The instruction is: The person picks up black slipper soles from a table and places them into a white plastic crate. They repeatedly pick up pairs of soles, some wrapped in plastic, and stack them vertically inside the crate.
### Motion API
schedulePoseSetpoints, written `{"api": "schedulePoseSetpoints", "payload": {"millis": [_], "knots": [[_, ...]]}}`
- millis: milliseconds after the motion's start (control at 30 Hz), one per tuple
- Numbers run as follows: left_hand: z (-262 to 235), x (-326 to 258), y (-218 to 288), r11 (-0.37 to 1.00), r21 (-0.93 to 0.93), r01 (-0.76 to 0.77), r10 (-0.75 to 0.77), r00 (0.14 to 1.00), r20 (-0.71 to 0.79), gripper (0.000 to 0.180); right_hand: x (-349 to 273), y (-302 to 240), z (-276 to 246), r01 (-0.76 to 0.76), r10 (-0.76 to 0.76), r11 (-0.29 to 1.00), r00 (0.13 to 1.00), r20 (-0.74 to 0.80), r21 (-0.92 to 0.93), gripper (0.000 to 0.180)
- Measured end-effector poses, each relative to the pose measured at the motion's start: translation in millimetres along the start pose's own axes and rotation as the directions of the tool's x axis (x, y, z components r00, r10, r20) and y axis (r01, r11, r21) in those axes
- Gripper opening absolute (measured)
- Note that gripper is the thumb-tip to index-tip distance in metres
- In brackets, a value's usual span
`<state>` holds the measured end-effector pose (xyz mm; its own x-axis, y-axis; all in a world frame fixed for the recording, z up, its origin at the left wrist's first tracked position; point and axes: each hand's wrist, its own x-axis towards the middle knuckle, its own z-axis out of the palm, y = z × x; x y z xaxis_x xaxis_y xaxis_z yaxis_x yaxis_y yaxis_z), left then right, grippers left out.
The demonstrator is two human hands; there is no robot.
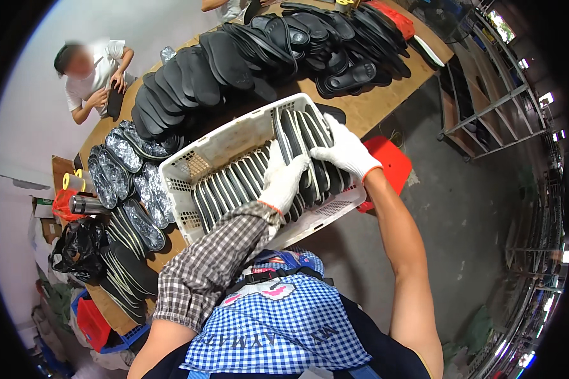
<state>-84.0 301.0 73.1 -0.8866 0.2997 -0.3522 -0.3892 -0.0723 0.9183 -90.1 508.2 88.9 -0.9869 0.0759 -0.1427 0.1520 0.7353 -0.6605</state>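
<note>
Black plastic forms the bag (pixel 81 252) at the left end of the table (pixel 392 101), with yellow tape rolls (pixel 73 182), a red bag (pixel 66 203) and a flask (pixel 90 205) just behind it. Film-wrapped footwear (pixel 121 151) lies beside these. Across the table, a co-worker (pixel 98 79) in a white top holds a dark piece (pixel 115 103) in both hands. A long heap of black footwear (pixel 208 66) runs along the table to the right. In front of it is a white crate (pixel 234 140), where dark soles (pixel 231 189) with pale edges stand in a row. The gloved left hand (pixel 286 180), below a checked sleeve (pixel 215 252), lies against the soles; its fingertips are hidden, so I cannot tell whether it pinches any. Further right, the gloved right hand (pixel 344 151) straddles a bunch at the crate's right end, thumb over the near faces, fingers on the far side, holding them between. Beyond it are a red stool (pixel 391 164) and a metal rack (pixel 506 101).
</note>
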Motion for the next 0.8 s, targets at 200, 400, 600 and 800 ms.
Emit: {"api": "schedulePoseSetpoints", "payload": {"millis": [200, 400, 600, 800], "knots": [[-13.1, 28.2, -58.5, 0.934, 0.351, -0.069, 0.1, 0.992, -0.071, 0.06, -19.9, 32.4, 17.6, 0.145, -0.163, 0.98, 0.978, -0.128, -0.135, 0.079], [2.5, 20.5, -28.7, 0.986, 0.164, 0.024, -0.032, 0.998, 0.048, 0.065, -40.8, 70.5, 55.0, 0.157, -0.21, 0.965, 0.942, -0.261, -0.21, 0.065], [-6.2, 14.3, -33.1, 0.992, 0.083, 0.096, -0.102, 0.992, 0.075, 0.067, -21.5, 78.1, 62.1, 0.273, -0.242, 0.961, 0.899, -0.364, 0.035, 0.04], [-1.1, 8.7, -30.3, 0.964, 0.266, 0.02, -0.042, 0.996, 0.079, 0.067, -20.5, 76.4, 64.1, 0.201, -0.187, 0.98, 0.917, -0.352, 0.003, 0.039]]}}
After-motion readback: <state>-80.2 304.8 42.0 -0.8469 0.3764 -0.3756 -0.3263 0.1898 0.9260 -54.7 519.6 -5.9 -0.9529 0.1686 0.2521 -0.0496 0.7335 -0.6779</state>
